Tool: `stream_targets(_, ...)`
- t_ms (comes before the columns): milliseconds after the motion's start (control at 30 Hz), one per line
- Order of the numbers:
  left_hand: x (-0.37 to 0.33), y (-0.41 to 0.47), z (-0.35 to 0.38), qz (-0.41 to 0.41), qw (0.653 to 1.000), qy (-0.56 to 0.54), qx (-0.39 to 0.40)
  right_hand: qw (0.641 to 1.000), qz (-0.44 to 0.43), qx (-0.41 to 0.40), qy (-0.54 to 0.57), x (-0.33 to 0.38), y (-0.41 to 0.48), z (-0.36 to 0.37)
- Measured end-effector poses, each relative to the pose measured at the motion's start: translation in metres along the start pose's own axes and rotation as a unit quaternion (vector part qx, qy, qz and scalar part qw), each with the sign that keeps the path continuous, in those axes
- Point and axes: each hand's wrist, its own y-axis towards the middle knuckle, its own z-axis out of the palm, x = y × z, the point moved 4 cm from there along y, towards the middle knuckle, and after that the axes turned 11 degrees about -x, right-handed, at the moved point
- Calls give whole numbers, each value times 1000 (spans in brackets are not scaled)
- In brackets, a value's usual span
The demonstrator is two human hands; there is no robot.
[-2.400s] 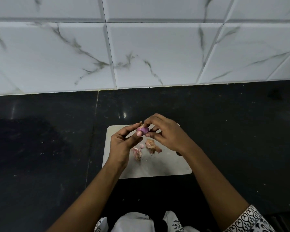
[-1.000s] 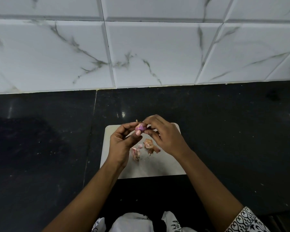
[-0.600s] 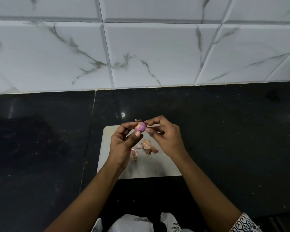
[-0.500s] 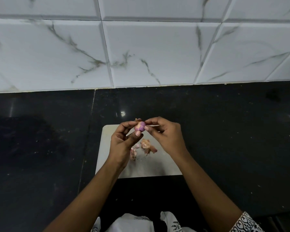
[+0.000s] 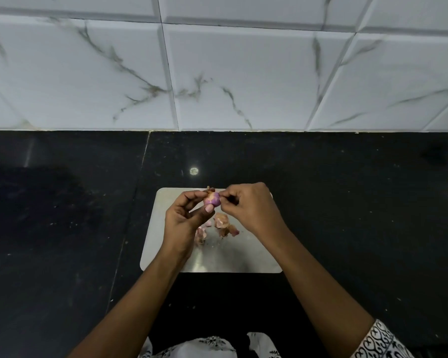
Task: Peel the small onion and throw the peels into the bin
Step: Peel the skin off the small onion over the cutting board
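A small purple onion (image 5: pixel 212 198) is held above the far edge of a pale cutting board (image 5: pixel 248 257). My left hand (image 5: pixel 184 218) grips it between thumb and fingertips. My right hand (image 5: pixel 251 206) pinches the onion's right side with thumb and forefinger, on a bit of skin. Loose brown and pink peels (image 5: pixel 224 224) lie on the board just below the hands, with another pink scrap (image 5: pixel 201 235) beside my left wrist. No bin is in view.
The board rests on a black stone counter (image 5: pixel 360 215) with a seam (image 5: pixel 137 182) left of the board. A white marble-patterned tiled wall (image 5: pixel 230 73) rises behind the counter.
The onion has stayed between both hands while my right fingertips shifted slightly along its right side. The view drifted a little; the peels on the board have not moved.
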Motion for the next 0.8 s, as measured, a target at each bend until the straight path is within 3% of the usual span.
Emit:
stream_targets(133,5,-7,-1,-18,999,-48,1,999,8,-25,24,-3,-3,6)
stream_targets(233,9,-11,-2,-34,996,-84,9,994,62,-14,85,-16,-3,10)
stream_targets(367,12,-11,2,-68,989,-122,38,951,186,-4,247,-31,-6,12)
stream_targets(433,11,-9,2,-70,990,-116,33,941,198,-9,273,-31,-8,14)
stream_targets(633,3,3,-1,-49,997,-48,20,993,34,-12,116,-18,3,1)
stream_targets(800,0,16,-1,-24,999,-24,26,998,-47,27,-32,-3,20,-3)
